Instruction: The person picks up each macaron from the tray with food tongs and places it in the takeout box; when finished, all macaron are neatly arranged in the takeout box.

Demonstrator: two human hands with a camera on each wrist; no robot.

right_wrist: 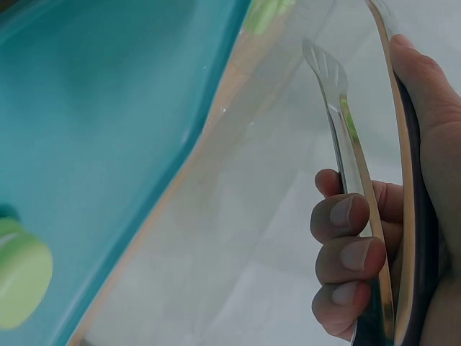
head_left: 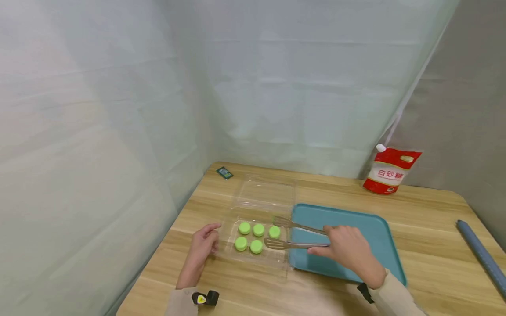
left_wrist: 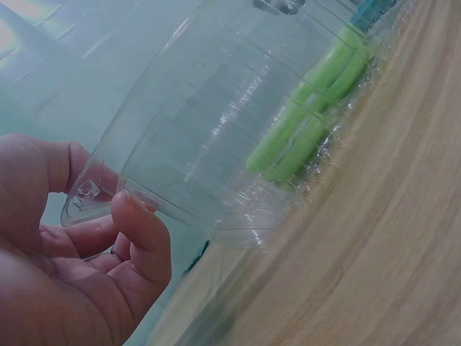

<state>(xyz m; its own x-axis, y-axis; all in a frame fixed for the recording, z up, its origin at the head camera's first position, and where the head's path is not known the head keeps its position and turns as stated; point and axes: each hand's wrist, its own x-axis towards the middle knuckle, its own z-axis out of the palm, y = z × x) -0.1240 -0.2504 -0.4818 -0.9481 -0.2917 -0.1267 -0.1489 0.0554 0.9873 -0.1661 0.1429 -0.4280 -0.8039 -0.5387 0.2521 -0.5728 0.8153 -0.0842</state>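
Left fingers (left_wrist: 148, 249) pinch the clear box (head_left: 254, 215), right fingers (right_wrist: 349, 259) grip the tongs (head_left: 294, 245); careless sideways sweep of their splayed tips could knock the 5 green cookies (head_left: 256, 246) askew

Head-view light is soft. Glare streaks the clear rectangular plastic box (left_wrist: 216, 130) beside the left hand (head_left: 203, 242); the blue rectangular tray (right_wrist: 122, 130) beneath the right hand (head_left: 345, 245) seems dim in the right-wrist view.

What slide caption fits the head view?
Left hand pinches the edge of a clear container of green discs beside a teal tray; right hand holds tongs, tips apart, near the discs.
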